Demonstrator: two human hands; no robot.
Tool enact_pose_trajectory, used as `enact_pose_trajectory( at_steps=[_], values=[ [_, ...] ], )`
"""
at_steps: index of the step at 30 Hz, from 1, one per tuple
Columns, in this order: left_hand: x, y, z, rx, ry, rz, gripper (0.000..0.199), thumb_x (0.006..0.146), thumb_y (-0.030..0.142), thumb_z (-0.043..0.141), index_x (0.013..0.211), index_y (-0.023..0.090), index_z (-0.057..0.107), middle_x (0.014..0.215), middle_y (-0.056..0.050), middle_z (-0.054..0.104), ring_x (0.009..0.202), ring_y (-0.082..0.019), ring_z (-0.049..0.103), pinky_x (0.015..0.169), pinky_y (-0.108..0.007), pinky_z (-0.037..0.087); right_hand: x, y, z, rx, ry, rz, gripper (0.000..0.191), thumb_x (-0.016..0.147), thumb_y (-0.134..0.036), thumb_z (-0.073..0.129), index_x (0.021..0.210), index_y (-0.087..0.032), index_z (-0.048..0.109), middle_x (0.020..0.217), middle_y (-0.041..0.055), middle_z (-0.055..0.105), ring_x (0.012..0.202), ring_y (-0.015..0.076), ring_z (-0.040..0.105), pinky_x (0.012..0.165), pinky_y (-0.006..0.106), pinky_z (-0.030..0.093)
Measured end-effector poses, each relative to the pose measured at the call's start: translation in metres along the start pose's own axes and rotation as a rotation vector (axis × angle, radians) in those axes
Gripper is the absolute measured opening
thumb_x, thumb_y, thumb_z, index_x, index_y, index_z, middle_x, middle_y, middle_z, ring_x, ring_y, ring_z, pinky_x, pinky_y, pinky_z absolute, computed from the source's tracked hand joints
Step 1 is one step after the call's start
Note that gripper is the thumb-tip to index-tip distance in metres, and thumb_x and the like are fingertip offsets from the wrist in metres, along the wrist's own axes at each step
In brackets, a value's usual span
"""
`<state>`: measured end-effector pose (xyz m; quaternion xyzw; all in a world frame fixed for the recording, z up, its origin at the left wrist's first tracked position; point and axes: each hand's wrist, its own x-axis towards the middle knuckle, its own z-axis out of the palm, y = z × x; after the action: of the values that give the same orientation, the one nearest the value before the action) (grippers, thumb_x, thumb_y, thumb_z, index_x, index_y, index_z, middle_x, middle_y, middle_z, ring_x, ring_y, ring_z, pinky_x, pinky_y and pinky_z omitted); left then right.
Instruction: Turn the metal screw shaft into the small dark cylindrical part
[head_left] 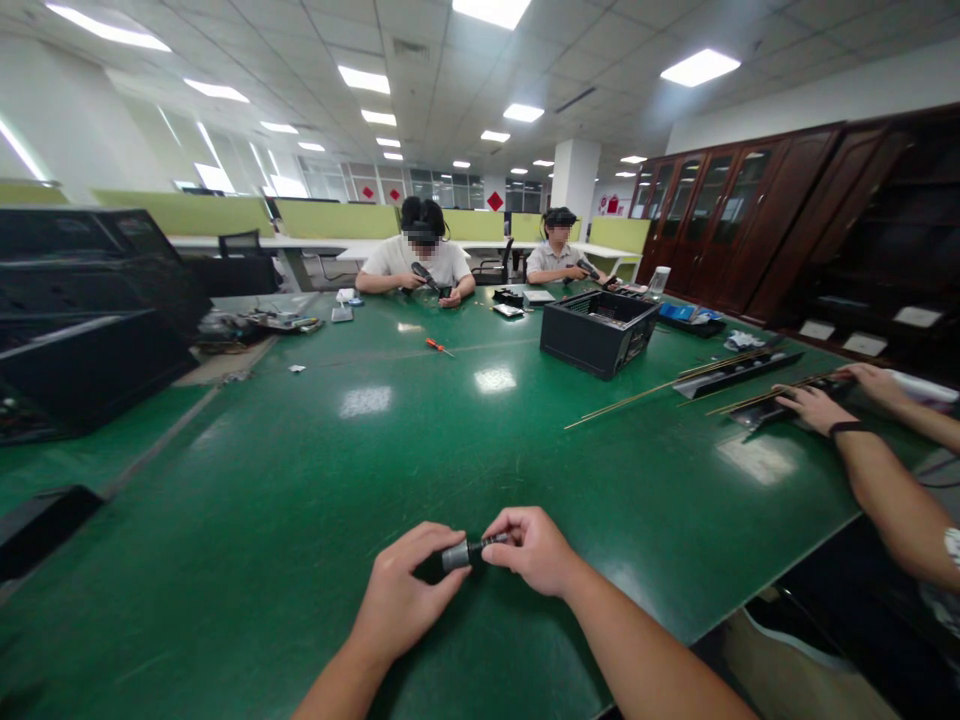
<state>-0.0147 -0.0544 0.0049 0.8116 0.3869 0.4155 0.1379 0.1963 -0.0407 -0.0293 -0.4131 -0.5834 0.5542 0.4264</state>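
Observation:
Over the near part of the green table, my left hand (409, 590) grips a short grey metallic cylinder (456, 556) between thumb and fingers. From the cylinder's right end a narrow dark shaft reaches toward my right hand (536, 552). That hand pinches the shaft's far end, a small dark ridged piece (495, 539). My fingers cover part of both pieces, and I cannot tell exactly what kind of part this is. Both hands are closed and close together, low in the view.
An orange-handled screwdriver (439, 346) lies mid-table (420, 440). Farther right stand a black computer case (592, 335) and metal channels with thin brass-coloured rods (637, 402). At the right edge are another person's hands (817, 408). Two people sit opposite; large black cases (90, 300) fill the left.

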Motion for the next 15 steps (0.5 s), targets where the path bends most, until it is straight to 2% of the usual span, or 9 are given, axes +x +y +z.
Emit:
enact_pose_trajectory(
  at_steps=[15],
  values=[
    [0.0013, 0.0016, -0.0011, 0.012, 0.016, 0.009, 0.02, 0.08, 0.022, 0.071, 0.1, 0.021, 0.072, 0.091, -0.006, 0.071, 0.082, -0.019, 0.069, 0.074, -0.028, 0.057, 0.0002, -0.0008, -0.0009, -0.003, 0.009, 0.007, 0.018, 0.071, -0.026, 0.075, 0.083, -0.014, 0.068, 0.054, -0.0057, 0.049, 0.047, 0.0075, 0.04, 0.045, 0.02, 0.027]
  ],
)
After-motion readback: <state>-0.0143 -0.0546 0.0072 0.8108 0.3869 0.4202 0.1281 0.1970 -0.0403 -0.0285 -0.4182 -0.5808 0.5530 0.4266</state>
